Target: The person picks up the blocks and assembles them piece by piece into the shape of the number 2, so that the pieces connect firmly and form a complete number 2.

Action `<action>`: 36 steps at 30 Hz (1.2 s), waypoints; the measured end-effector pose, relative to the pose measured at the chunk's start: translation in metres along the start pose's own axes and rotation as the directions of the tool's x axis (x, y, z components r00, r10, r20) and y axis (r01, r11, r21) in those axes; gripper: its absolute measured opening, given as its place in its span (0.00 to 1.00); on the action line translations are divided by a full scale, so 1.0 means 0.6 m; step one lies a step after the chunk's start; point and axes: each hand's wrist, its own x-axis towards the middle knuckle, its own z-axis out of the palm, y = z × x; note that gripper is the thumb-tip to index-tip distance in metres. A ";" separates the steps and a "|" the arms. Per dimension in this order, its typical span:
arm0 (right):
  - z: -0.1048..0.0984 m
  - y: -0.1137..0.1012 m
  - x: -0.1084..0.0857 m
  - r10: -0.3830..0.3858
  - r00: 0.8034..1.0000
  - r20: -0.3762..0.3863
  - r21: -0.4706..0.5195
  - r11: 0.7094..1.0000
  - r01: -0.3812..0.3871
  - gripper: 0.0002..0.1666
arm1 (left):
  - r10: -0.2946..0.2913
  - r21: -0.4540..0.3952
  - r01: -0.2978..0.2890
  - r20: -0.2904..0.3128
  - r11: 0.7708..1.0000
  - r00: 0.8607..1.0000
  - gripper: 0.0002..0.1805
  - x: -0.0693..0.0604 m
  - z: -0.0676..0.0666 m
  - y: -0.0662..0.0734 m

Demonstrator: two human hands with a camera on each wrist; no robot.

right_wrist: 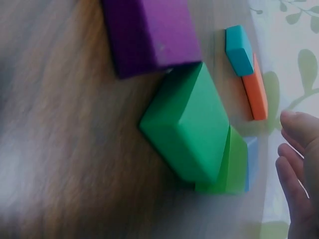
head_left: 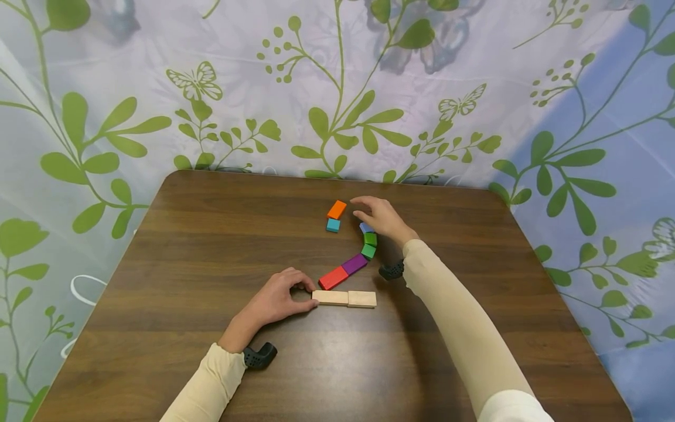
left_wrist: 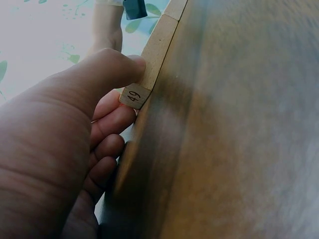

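My left hand (head_left: 279,298) pinches the left end of a plain wooden block (head_left: 330,298), thumb on one side and fingers on the other. In the left wrist view that block's end (left_wrist: 133,96) bears the number 49. A second wooden block (head_left: 362,299) lies end to end with it. My right hand (head_left: 384,218), fingers loosely bent and holding nothing, is over the table beside a light blue block (head_left: 366,228), which it partly hides. From there a curved row runs through green blocks (head_left: 371,239), a purple block (head_left: 354,264) and a red block (head_left: 333,278).
Left of the right hand, an orange block (head_left: 337,209) touches a turquoise block (head_left: 333,225). The brown wooden table (head_left: 221,234) ends at a back edge against a leaf-patterned cloth (head_left: 237,88). Both wrists wear black bands.
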 end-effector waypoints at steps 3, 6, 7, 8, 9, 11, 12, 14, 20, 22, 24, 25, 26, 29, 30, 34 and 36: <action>0.003 -0.006 0.007 -0.008 1.000 0.004 -0.024 1.000 0.008 0.24 | 0.003 0.000 -0.003 -0.001 1.000 1.000 0.11 0.000 0.001 0.000; 0.005 -0.012 0.015 -0.016 1.000 0.013 -0.038 0.999 0.017 0.24 | 0.004 0.001 -0.004 -0.001 1.000 1.000 0.11 -0.001 0.001 0.001; 0.006 -0.013 0.018 -0.015 1.000 0.015 -0.040 0.999 0.016 0.24 | 0.004 0.001 -0.004 0.000 1.000 1.000 0.11 -0.001 0.001 0.002; 0.007 -0.015 0.020 -0.015 1.000 0.019 -0.043 0.999 0.015 0.25 | 0.002 0.001 -0.002 0.001 1.000 1.000 0.11 -0.001 0.001 0.002; 0.008 -0.016 0.023 -0.012 1.000 0.022 -0.042 0.999 0.013 0.25 | 0.000 -0.001 0.000 0.002 1.000 1.000 0.11 -0.001 0.001 0.002; 0.011 -0.017 0.028 -0.008 1.000 0.031 -0.042 0.999 0.009 0.25 | -0.001 -0.001 0.001 0.004 1.000 1.000 0.11 -0.001 0.000 0.003; 0.012 -0.018 0.030 -0.006 0.999 0.037 -0.044 0.999 0.008 0.25 | 0.000 -0.002 0.000 0.005 1.000 1.000 0.12 0.000 0.000 0.003; 0.016 -0.020 0.035 -0.014 0.999 0.052 -0.052 0.999 0.016 0.26 | 0.005 -0.002 -0.005 0.003 1.000 1.000 0.12 0.001 0.000 0.003; 0.024 -0.024 0.048 -0.045 0.994 0.099 -0.083 0.995 0.053 0.29 | 0.018 -0.013 -0.018 -0.005 1.000 1.000 0.11 0.001 -0.001 0.001; 0.025 -0.024 0.051 -0.063 0.992 0.106 -0.091 0.993 0.073 0.30 | 0.021 -0.015 -0.021 -0.006 1.000 1.000 0.11 0.001 -0.001 0.000; 0.025 -0.023 0.055 -0.088 0.989 0.117 -0.107 0.989 0.101 0.30 | 0.026 -0.013 -0.026 -0.006 1.000 1.000 0.11 0.001 0.000 -0.001; 0.026 -0.022 0.057 -0.099 0.987 0.123 -0.114 0.987 0.113 0.30 | 0.028 -0.013 -0.028 -0.006 1.000 1.000 0.11 0.001 0.000 -0.001; 0.026 -0.022 0.058 -0.109 0.986 0.129 -0.119 0.985 0.125 0.30 | 0.026 -0.014 -0.026 -0.005 1.000 1.000 0.11 0.001 0.000 -0.001; 0.029 -0.024 0.061 -0.124 0.980 0.154 -0.140 0.979 0.146 0.30 | 0.020 -0.016 -0.020 -0.001 1.000 1.000 0.11 0.001 0.001 0.000; 0.030 -0.025 0.062 -0.125 0.979 0.160 -0.149 0.978 0.149 0.30 | 0.018 -0.019 -0.018 0.000 1.000 1.000 0.11 0.001 0.001 0.000; 0.034 -0.029 0.064 -0.122 0.976 0.183 -0.182 0.971 0.156 0.29 | 0.009 -0.017 -0.009 0.001 1.000 1.000 0.11 0.001 0.000 0.002; 0.036 -0.029 0.065 -0.120 0.976 0.181 -0.193 0.969 0.155 0.29 | 0.008 -0.016 -0.008 0.000 1.000 1.000 0.11 0.001 0.000 0.002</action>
